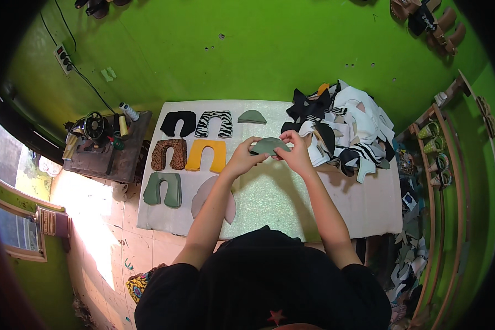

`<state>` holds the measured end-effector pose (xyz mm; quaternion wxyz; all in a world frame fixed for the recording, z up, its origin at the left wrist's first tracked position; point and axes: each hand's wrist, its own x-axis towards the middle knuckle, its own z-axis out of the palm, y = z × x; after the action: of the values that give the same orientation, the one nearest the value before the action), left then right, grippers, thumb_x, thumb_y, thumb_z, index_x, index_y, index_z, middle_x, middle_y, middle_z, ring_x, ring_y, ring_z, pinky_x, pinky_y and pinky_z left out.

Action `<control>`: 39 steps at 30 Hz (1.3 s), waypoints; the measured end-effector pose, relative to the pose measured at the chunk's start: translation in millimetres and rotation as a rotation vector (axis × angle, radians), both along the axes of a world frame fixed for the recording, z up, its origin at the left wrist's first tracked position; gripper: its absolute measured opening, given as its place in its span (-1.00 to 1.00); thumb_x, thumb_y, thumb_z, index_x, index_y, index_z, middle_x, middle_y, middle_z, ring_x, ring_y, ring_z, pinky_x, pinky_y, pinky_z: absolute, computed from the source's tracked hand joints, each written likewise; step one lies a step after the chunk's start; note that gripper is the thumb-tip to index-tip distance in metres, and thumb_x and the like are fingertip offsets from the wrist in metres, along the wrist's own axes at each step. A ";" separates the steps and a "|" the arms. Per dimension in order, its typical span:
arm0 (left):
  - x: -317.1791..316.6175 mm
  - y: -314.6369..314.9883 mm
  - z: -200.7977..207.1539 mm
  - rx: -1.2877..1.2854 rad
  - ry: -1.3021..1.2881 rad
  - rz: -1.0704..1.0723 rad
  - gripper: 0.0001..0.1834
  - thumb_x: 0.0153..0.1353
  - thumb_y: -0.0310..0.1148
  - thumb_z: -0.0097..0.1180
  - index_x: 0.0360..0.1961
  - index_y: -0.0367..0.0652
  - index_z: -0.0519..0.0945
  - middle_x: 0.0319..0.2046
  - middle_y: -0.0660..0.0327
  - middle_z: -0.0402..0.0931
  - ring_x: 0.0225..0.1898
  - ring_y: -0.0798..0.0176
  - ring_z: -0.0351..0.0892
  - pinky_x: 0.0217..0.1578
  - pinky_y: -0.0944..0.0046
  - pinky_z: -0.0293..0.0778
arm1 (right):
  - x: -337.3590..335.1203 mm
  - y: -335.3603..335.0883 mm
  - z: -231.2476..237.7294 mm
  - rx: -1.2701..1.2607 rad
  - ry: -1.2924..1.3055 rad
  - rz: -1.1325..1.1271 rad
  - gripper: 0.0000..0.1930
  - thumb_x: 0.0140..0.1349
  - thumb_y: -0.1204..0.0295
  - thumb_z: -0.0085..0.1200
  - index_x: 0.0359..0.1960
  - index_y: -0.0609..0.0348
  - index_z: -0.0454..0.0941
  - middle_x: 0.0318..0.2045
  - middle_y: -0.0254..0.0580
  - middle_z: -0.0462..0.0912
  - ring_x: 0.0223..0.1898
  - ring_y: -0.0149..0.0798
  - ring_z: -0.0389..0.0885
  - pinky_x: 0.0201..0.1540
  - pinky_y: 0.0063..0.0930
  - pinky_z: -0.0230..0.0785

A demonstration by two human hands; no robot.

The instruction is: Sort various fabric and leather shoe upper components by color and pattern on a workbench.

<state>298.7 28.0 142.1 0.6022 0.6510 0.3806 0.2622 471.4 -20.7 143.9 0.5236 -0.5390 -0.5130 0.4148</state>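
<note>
My left hand (246,158) and my right hand (295,153) grip a grey-green half-round piece (270,144) between them, above the middle of the table. Its material looks like synthetic leather. Beyond it lies a small stack of matching half-round pieces (252,116). To the left are stacks of U-shaped pieces: black (180,116), zebra-striped (214,115), leopard-print (169,144), yellow (206,144) and grey-green (173,190). Pale rounded pieces (225,206) lie partly hidden under my left forearm.
A heap of black, white and striped offcuts (357,124) covers the table's (379,212) right part. At the left stands a sewing machine (95,129) with thread cones (128,111). Along the right wall, a wooden rack (437,159) holds sandals (433,144); more scraps (410,269) lie below.
</note>
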 end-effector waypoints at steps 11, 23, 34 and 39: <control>2.9 22.5 -30.9 0.007 -0.057 0.038 -0.56 0.04 -0.50 0.09 -0.02 -0.33 0.30 -0.36 0.14 0.49 -0.46 0.38 0.51 -0.48 0.44 0.40 | 6.1 22.7 -27.2 -0.141 0.070 0.010 -0.66 -0.04 0.64 0.08 -0.17 0.32 0.32 -0.41 -0.14 0.48 -0.55 -0.34 0.58 -0.54 -0.63 0.41; 9.1 119.2 -97.5 -0.197 -0.065 0.164 -0.77 0.10 -0.52 0.01 -0.19 -0.36 0.39 -0.47 0.14 0.52 -0.54 0.39 0.50 -0.57 0.47 0.39 | 19.8 121.2 -84.6 -0.181 -0.243 -0.101 -0.84 -0.04 0.48 0.16 -0.46 0.33 0.51 -0.68 -0.26 0.53 -0.65 -0.47 0.50 -0.59 -0.62 0.33; 21.5 218.9 -136.0 0.073 0.217 0.366 -0.82 -0.07 -0.55 0.11 -0.38 -0.38 0.49 -0.60 0.10 0.50 -0.58 0.29 0.50 -0.53 0.36 0.41 | 11.6 210.4 -131.4 -0.171 -0.478 -0.332 -0.85 0.01 0.42 0.07 -0.41 0.23 0.47 -0.56 -0.08 0.54 -0.47 -0.15 0.53 -0.40 -0.34 0.35; 28.4 218.0 -139.9 0.336 0.390 0.404 -0.81 -0.12 -0.50 0.15 -0.43 -0.29 0.46 -0.61 0.00 0.49 -0.50 0.03 0.52 -0.43 0.20 0.41 | 12.8 216.0 -142.7 -0.157 -0.628 -0.300 -0.87 0.03 0.45 0.01 -0.36 0.17 0.43 -0.52 -0.01 0.52 -0.41 0.03 0.51 -0.34 -0.23 0.33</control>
<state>327.0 246.0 2.2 0.3380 0.6905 0.5617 0.3056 484.2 195.3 1.2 0.3524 -0.7481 -0.5307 0.1858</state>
